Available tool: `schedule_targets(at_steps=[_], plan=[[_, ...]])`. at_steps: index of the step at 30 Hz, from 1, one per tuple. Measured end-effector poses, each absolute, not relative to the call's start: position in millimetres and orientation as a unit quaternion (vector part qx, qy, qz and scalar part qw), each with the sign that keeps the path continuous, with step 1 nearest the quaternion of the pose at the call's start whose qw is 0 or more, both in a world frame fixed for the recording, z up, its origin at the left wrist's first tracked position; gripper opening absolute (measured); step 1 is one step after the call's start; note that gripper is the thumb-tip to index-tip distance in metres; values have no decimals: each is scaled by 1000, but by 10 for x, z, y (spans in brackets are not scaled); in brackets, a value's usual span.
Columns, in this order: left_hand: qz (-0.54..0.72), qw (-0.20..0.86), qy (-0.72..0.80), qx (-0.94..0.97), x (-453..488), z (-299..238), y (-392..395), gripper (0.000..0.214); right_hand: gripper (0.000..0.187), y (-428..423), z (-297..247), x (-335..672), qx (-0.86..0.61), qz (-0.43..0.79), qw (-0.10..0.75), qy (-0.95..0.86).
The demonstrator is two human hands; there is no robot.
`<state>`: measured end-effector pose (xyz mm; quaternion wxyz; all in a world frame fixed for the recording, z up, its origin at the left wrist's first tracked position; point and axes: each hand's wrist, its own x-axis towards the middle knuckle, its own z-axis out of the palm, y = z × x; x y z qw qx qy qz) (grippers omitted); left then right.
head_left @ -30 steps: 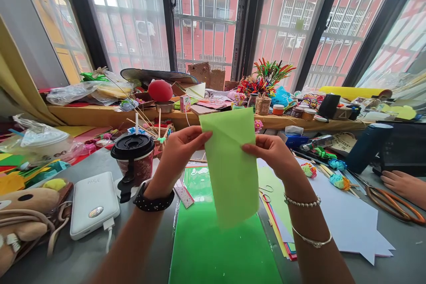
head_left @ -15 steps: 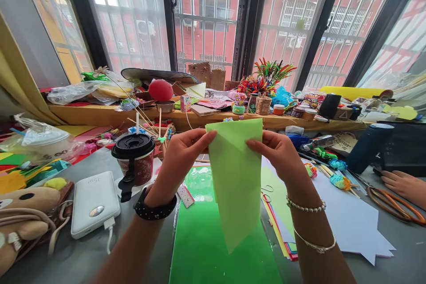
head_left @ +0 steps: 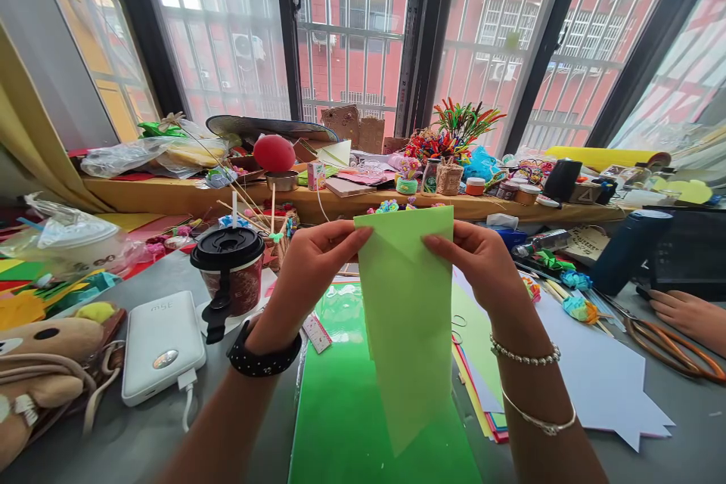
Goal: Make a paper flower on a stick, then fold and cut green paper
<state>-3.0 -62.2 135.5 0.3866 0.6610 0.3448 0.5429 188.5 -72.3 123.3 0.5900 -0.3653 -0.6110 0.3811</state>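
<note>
A folded sheet of light green paper (head_left: 405, 310) hangs upright between my hands, its lower end narrowing to a slanted point. My left hand (head_left: 323, 249) pinches the upper left corner, thumb in front and fingers behind. At the upper right edge, my right hand (head_left: 473, 253) grips the paper the same way, its thumb lying on the front face. Below the paper's tip lies a shiny green board (head_left: 340, 408) on the grey table. The far part of the board is partly hidden behind the paper.
Left stand a lidded coffee cup (head_left: 230, 272) and a white power bank (head_left: 163, 348). Coloured paper sheets (head_left: 482, 393), white paper (head_left: 595, 363) and scissors (head_left: 669, 348) lie right. Another person's hand (head_left: 689, 314) rests at the far right. Craft items crowd the windowsill (head_left: 198, 197).
The green paper has shifted slightly right, and its pointed end hangs a little lower. My right hand has moved slightly right with it; both hands keep their pinch.
</note>
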Motion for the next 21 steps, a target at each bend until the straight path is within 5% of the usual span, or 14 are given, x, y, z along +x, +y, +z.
schedule_targets(at_steps=[13, 21], plan=[[439, 233, 432, 752, -150, 1421, -640, 19, 23, -835, 1275, 1873, -436, 332, 496, -674], [396, 324, 396, 763, -188, 1404, -612, 21, 15, -764, 1238, 1876, -422, 292, 523, -681]])
